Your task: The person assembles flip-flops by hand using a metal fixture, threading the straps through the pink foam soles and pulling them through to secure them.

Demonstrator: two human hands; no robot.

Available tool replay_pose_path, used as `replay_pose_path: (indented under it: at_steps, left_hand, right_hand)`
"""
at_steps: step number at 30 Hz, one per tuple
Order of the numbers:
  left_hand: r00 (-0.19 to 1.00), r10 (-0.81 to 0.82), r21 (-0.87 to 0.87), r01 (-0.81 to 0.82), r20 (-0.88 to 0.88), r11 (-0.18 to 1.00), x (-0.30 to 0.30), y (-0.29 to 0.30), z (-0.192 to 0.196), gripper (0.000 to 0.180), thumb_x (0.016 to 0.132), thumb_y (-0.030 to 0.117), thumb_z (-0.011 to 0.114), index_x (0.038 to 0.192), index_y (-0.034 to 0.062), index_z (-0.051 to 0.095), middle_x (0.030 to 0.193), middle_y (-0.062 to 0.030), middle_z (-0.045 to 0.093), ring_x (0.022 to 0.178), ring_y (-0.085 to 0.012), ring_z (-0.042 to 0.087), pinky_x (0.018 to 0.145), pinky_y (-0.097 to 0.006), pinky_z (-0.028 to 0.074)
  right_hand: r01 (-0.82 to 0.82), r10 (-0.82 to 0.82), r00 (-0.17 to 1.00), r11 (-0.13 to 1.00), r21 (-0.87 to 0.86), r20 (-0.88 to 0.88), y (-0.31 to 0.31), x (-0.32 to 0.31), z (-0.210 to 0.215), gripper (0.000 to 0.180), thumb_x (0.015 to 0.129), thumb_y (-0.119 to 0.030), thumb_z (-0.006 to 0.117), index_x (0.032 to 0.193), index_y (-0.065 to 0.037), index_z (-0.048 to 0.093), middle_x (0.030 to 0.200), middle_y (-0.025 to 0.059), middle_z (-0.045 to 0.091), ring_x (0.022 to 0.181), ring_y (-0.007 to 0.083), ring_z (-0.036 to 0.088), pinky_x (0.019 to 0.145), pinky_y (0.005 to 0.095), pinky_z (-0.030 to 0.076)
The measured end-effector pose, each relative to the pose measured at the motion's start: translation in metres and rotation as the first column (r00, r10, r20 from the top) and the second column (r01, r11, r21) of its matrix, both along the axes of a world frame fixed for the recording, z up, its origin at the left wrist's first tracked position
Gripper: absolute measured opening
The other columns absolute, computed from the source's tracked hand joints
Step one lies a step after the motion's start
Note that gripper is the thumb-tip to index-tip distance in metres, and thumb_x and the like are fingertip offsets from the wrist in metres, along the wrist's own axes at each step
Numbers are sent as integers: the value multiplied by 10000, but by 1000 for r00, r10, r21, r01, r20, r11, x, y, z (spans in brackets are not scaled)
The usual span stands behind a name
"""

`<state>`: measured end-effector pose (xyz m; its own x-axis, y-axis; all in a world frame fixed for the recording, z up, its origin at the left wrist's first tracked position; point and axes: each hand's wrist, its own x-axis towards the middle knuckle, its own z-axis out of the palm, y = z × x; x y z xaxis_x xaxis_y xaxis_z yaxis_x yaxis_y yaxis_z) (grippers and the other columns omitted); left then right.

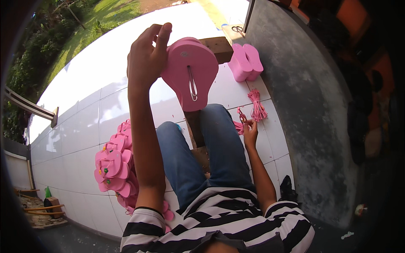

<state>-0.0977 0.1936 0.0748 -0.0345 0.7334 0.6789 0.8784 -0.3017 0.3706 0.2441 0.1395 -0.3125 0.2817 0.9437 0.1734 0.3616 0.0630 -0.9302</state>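
Observation:
A pink flip-flop sole (192, 55) sits at the end of a wooden beam, with a second pink layer showing behind its top edge. A long looped metal wire (193, 86) comes out through its face. My left hand (145, 57) is raised at the sole's left edge, its heel against it; the thumb points up, apart from the bent fingers, whose tips are partly hidden. Low on the right, my right hand (250, 131) is closed on a thin pink flip-flop strap (240, 110). More pink straps (238, 127) lie just beside that hand on the tiles.
A tied bundle of pink straps (256, 105) and a block of stacked pink soles (245, 62) stand along the grey wall (303, 92). Scissors (237, 29) lie farther back. Finished pink flip-flops (116, 162) are heaped at my left. The wooden beam (219, 48) rises between my knees.

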Motion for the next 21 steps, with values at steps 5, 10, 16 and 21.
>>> replay_pose_path:
  at_steps: [5, 10, 16, 21]
  left_hand:
    - [856, -308, 636, -31, 416, 771, 52, -73, -52, 194, 979, 180, 499, 1033, 4, 561, 1035, -164, 598, 910, -201, 581, 743, -325, 475]
    - [667, -345, 238, 250, 661, 939, 163, -155, -138, 290, 952, 238, 577, 1099, -3, 512, 1101, -195, 569, 889, -249, 591, 803, -359, 498]
    - [402, -178, 20, 368, 898, 930, 160, -204, -177, 330, 1014, 175, 516, 1288, -1, 466, 1249, -159, 505, 1052, -217, 598, 909, -352, 504]
    - [306, -173, -35, 572, 936, 820, 117, -234, -161, 272, 979, 95, 568, 1224, -16, 527, 1172, -149, 554, 1033, -214, 631, 834, -346, 554]
  right_hand:
    - [-89, 138, 911, 986, 140, -389, -30, 10, 124, 108, 971, -82, 615, 1024, -27, 540, 963, 64, 641, 848, 103, 623, 719, 231, 484]
    - [-255, 272, 807, 961, 105, -524, -64, 0, 202, 168, 913, -35, 689, 1007, -32, 550, 959, 56, 627, 870, 102, 632, 730, 223, 490]
    - [-802, 803, 596, 596, 34, -21, -96, -28, 245, 238, 807, -102, 796, 927, -9, 611, 972, 69, 634, 928, 163, 650, 816, 324, 514]
    - [-855, 842, 513, 518, -19, -165, -102, -44, 234, 307, 806, -83, 787, 1059, -47, 616, 1006, 77, 645, 890, 162, 668, 809, 301, 532]
